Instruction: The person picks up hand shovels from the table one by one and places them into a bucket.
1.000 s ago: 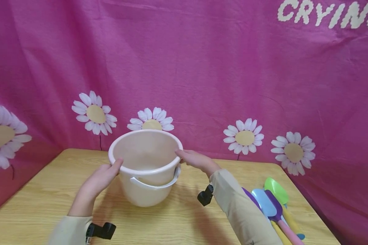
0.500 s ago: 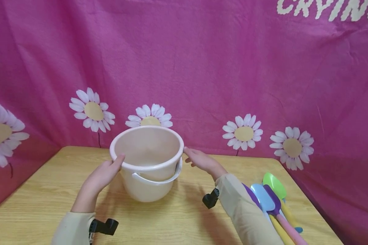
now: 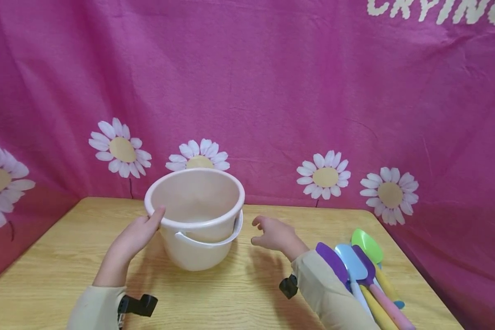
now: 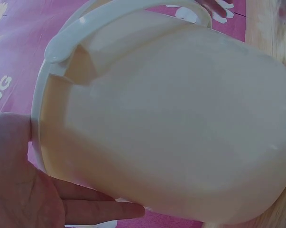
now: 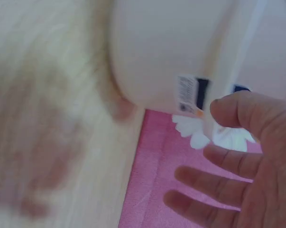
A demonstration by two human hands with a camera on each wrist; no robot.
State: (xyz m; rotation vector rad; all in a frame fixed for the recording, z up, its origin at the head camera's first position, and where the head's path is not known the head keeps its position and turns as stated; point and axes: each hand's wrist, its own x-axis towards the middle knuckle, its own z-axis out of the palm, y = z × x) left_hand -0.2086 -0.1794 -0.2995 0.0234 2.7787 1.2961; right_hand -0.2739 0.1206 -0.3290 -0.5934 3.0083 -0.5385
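Label (image 5: 186, 93) on the bucket (image 5: 150, 54) partly behind the handle (image 5: 231, 66), its print too blurred for reading.

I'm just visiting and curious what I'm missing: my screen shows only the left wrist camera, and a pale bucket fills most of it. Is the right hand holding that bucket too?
Observer: No. In the head view, the right hand is apart from the bucket, with a gap between them.
Visitor: Oh! And is there anything else around?
Observer: Yes, the head view shows a bunch of colourful long-handled tools lying on the right side of the table.
Visitor: My side of the bucket looks plain. Is it marked anywhere?
Observer: The right wrist view shows a label on its side, with what looks like a barcode.
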